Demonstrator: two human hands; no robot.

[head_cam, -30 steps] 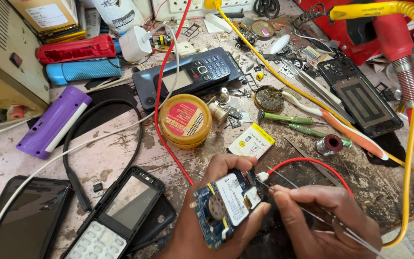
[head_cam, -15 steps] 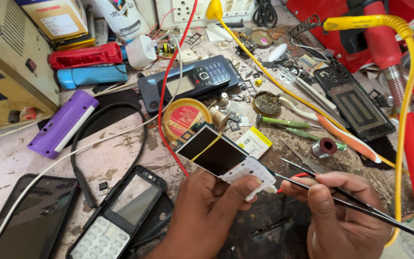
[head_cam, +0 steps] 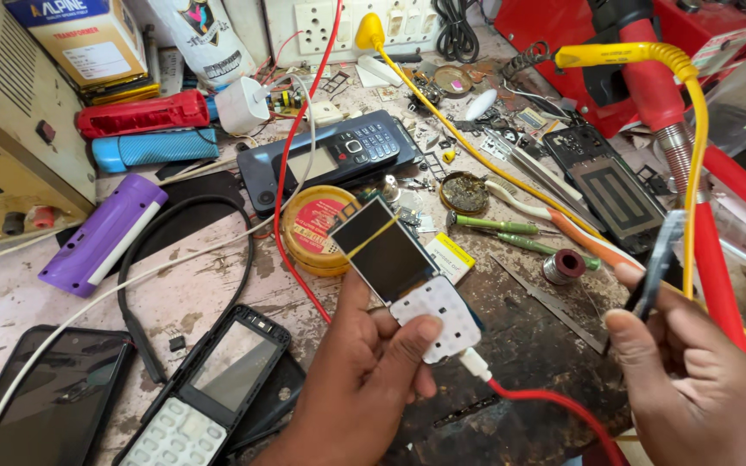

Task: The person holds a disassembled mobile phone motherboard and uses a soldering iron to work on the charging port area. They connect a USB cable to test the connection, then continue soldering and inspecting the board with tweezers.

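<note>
Left hand (head_cam: 364, 380) grip closed on bare phone board (head_cam: 407, 276) — screen toward 11 o'clock, right hand (head_cam: 692, 380) pinching tweezers (head_cam: 656, 259) at 3 o'clock, cluttered tabletop (head_cam: 218, 276).

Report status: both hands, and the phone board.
Left hand grips the phone board, screen side up. Right hand holds tweezers, clear of it. Red wire runs from the board's lower edge.

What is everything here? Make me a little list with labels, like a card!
Place: messy repair bench
Left hand: holds a bare phone board, dark screen up, white keypad sheet below
Right hand: pinches tweezers
Red wire: plugged into the board's bottom
Nearby: round yellow tin, purple case, open phone shell
</note>
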